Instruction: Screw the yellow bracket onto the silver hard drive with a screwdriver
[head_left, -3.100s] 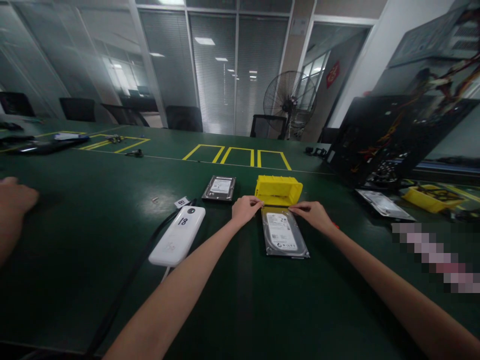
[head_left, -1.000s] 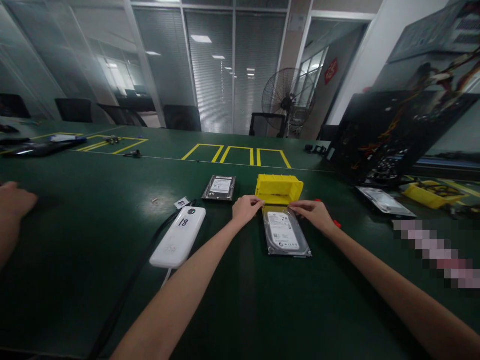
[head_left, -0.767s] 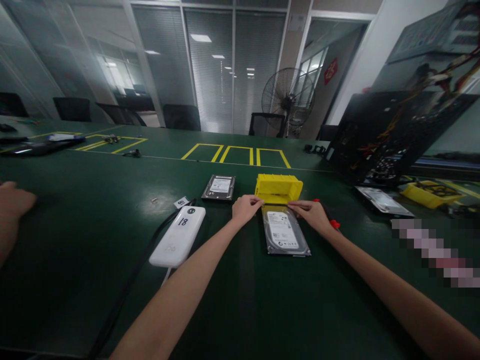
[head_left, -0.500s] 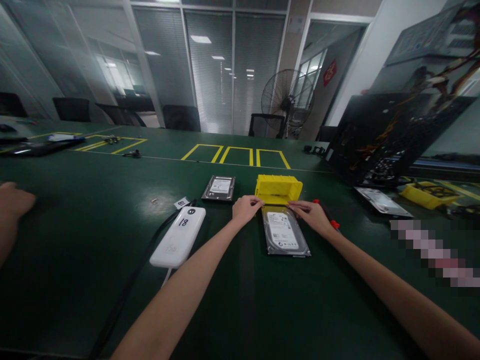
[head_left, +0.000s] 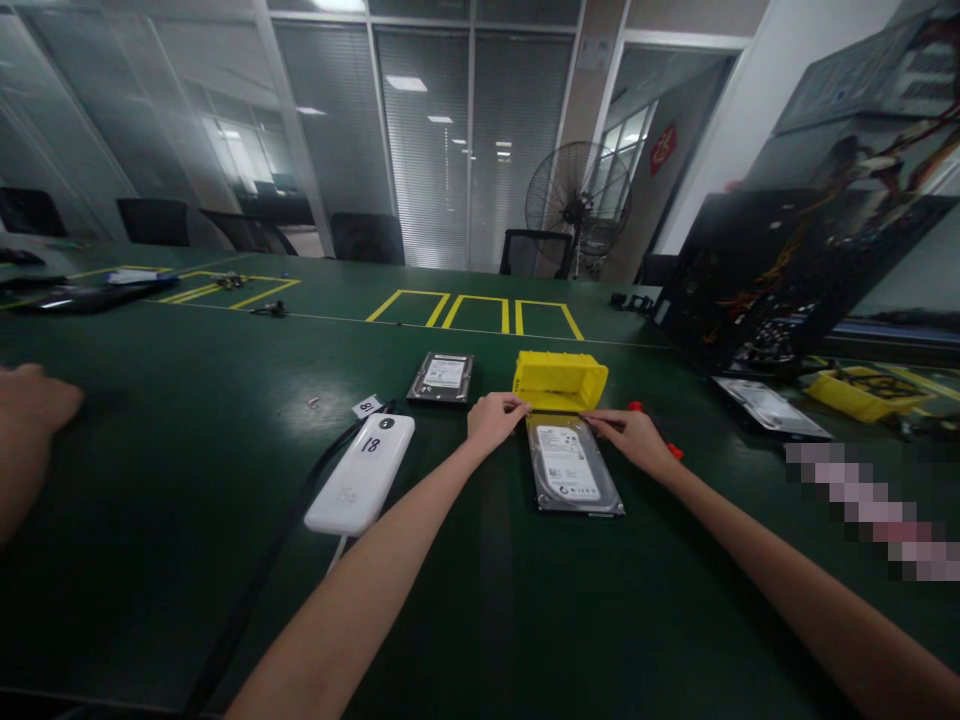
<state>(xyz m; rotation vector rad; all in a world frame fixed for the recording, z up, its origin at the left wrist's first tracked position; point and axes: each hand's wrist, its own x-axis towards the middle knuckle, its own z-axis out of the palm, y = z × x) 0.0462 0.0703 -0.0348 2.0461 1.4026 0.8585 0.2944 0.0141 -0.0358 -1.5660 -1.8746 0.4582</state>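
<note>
Left hand [head_left: 496, 422] and right hand [head_left: 632, 440] meet the far corners of a hard disk drive [head_left: 568, 468].
In the head view, the drive lies label up on the green table [head_left: 450, 620], just on the near side of a tipped yellow plastic bin [head_left: 559, 378]. Both hands have thumb and fingers drawn narrow; whether they grip the drive's edge or the bin's lip, I cannot tell. Good handling here probably means even, light fingertip pressure on left and right, with the drive kept flat and the bin unjostled.
</note>
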